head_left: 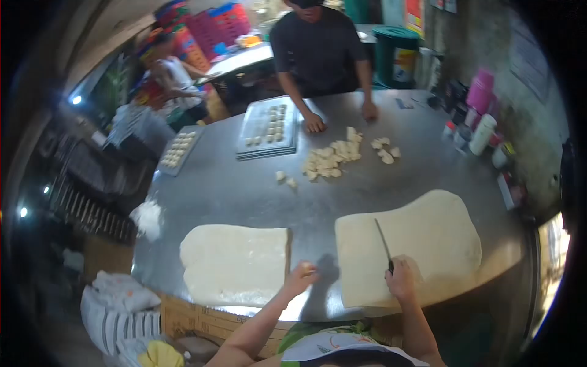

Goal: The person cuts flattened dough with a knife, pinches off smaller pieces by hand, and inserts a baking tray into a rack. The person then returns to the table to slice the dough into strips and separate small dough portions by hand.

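Observation:
My right hand (pixel 400 279) is closed round the dark handle of a knife (pixel 383 241). The knife's long thin blade points away from me over the right sheet of dough (pixel 434 235), a broad pale slab spread flat on the metal table. Whether the blade touches the dough I cannot tell. My left hand (pixel 300 278) hovers between the two sheets, its fingers curled in; what they hold, if anything, is hidden. Just left of that hand lies the left sheet of dough (pixel 235 263), with a straight right edge.
Cut dough pieces (pixel 330 159) lie in a heap mid-table, before a person (pixel 321 55) standing opposite. Stacked trays (pixel 267 131) and a smaller tray (pixel 179 153) hold dough pieces. Flour (pixel 147 219) is piled at the left edge. Bottles (pixel 483 134) and jars line the right wall.

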Tool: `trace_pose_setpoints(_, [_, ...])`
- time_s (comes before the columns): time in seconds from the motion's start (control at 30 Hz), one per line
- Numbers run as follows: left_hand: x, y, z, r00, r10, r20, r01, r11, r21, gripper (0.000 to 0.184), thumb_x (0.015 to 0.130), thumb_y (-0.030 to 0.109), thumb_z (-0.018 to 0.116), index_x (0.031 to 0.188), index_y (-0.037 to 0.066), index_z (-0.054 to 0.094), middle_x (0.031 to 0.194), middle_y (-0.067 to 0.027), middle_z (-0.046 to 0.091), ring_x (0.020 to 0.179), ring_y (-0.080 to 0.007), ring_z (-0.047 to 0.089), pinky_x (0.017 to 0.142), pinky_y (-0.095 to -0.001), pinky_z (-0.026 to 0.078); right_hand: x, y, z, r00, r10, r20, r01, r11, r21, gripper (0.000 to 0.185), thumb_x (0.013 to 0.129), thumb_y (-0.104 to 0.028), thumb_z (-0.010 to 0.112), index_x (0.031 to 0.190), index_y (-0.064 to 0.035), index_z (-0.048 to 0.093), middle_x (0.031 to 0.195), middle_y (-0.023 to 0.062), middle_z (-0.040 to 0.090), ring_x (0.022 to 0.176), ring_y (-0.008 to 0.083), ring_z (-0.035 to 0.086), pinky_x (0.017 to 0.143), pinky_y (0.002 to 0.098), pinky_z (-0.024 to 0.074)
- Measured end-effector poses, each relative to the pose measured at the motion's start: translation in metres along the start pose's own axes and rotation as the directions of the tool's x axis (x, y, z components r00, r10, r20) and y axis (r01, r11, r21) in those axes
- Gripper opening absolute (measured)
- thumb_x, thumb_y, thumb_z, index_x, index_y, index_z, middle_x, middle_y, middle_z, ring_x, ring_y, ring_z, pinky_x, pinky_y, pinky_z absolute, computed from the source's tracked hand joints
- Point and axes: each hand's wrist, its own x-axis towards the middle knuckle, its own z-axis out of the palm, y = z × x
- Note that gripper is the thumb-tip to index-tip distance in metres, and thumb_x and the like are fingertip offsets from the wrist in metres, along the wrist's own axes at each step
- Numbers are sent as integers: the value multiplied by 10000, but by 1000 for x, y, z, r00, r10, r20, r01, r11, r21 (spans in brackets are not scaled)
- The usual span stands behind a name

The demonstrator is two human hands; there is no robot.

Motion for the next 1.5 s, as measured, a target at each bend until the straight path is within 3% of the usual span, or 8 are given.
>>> trace_pose_setpoints(0.1, [-3,66,30,993,114,26,-112,992,-63,297,879,123,687,1094,39,500,971,-71,604,884,-155,619,712,-297,517,5,22,8,999,-18,-29,15,995,-99,334,842,-236,644,1090,-30,561,1041,252,609,954,428,595,844,506,486])
trace_pose_setpoints(0.33, [-24,35,9,972,176,153,-192,976,97,312,874,151,699,1091,49,500,1003,-74,600,926,-166,595,711,-314,522,-38,1,-19,994,72,-88,-46,965,260,166,936,-165,519,999,-11,526,748,229,583,741,409,605,680,494,472])
trace_pose_setpoints(0.57, [-45,-7,-42,988,-19,151,26,999,-40,290,867,119,697,1092,62,523,950,-51,609,870,-134,600,724,-282,510,-121,-71,25,970,178,167,-169,983,-65,350,953,-184,440,1292,-100,423,847,242,644,780,438,632,692,535,482])
trace_pose_setpoints(0.67, [-42,-11,-72,993,31,117,-18,994,-109,273,870,101,686,1088,52,529,941,-52,615,851,-126,609,719,-275,509,-91,-113,31,942,231,243,-197,968,-157,624,940,-172,445,1520,-182,214,903,226,669,819,413,651,737,540,486])
trace_pose_setpoints(0.93, [-71,6,-134,992,93,-82,-76,979,191,232,879,84,661,1067,29,537,938,-74,646,819,-148,633,727,-287,512,119,-134,110,999,28,-25,-33,972,-234,646,929,-100,398,1533,-216,201,1019,259,661,934,413,655,822,499,495])
trace_pose_setpoints(1.1, [-96,-5,-120,980,150,-134,-89,921,379,227,875,97,652,1053,25,532,935,-128,665,854,-237,659,728,-345,516,65,-127,91,998,-27,-58,15,982,-190,656,921,-90,393,1532,-210,186,1035,277,654,942,428,650,838,503,493])
trace_pose_setpoints(1.27, [-125,5,-88,993,92,-75,-34,829,558,281,848,123,670,1040,8,499,886,-232,652,865,-445,636,736,-456,508,-108,-84,55,944,90,317,-51,990,-129,742,876,-71,443,1537,-198,132,1003,280,654,911,435,654,779,532,501])
trace_pose_setpoints(1.5, [-154,-11,-68,994,91,-56,-23,693,721,341,826,169,700,1029,4,481,876,-238,657,845,-472,620,723,-498,498,-270,-35,-5,872,81,482,-14,990,-140,736,870,-183,528,1526,-206,195,871,249,670,795,430,663,700,519,512])
